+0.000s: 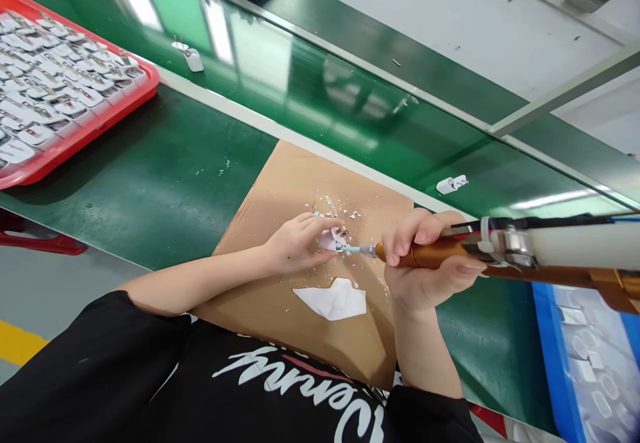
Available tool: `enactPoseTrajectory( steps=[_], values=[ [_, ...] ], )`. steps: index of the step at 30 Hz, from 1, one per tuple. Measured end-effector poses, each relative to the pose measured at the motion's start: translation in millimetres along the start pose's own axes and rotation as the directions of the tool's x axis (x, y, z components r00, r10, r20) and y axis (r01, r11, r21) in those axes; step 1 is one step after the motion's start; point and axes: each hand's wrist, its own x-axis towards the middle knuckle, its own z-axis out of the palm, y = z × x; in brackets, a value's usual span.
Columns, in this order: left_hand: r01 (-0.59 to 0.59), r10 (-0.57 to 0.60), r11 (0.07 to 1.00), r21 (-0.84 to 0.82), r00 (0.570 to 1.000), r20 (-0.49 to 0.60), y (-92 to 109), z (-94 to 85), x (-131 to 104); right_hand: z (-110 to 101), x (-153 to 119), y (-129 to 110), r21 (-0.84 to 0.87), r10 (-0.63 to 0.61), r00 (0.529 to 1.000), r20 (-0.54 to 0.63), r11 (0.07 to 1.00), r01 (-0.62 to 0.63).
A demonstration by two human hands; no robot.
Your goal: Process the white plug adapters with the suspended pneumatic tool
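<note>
My left hand (295, 243) pinches a small white plug charger housing (327, 240) above the cardboard sheet (270, 206), its metal prongs towards the right. Fingers of my right hand (425, 256) wrap around a copper-coloured, pen-like power tool (421, 254) with a metal collar and a thin light-blue tip. That tip meets the right side of the housing; its exact contact is too small to make out. White shavings (327, 202) lie scattered on the cardboard around the work. Nearer my body lies a folded white cloth or paper piece (333, 300).
A red tray (150, 73) full of white plug parts stands at the left. On the green belt rest two loose white plug pieces, one at the upper left (194, 60) and another on the right (449, 184). At the lower right is a blue bin (553, 356) with white parts.
</note>
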Motion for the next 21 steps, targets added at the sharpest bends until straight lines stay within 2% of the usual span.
enactPoseTrajectory(
  steps=[6, 10, 21],
  values=[
    [-0.001, 0.001, 1.000, -0.002, 1.000, 0.000, 2.6, -1.3, 0.6, -1.0, -0.6, -0.1, -0.008, 0.023, 1.000, 0.014, 1.000, -0.023],
    [0.005, -0.005, 1.000, 0.017, 1.000, 0.011, 4.2, -3.0, 1.7, -0.1, 0.5, 0.1, 0.012, -0.005, 1.000, 0.025, 1.000, 0.005],
    [-0.038, 0.038, 0.999, 0.016, 0.999, -0.031, 3.0, -1.1, 1.7, 1.7, 1.1, -1.5, 0.072, -0.016, 0.999, 0.049, 0.997, 0.013]
  ],
)
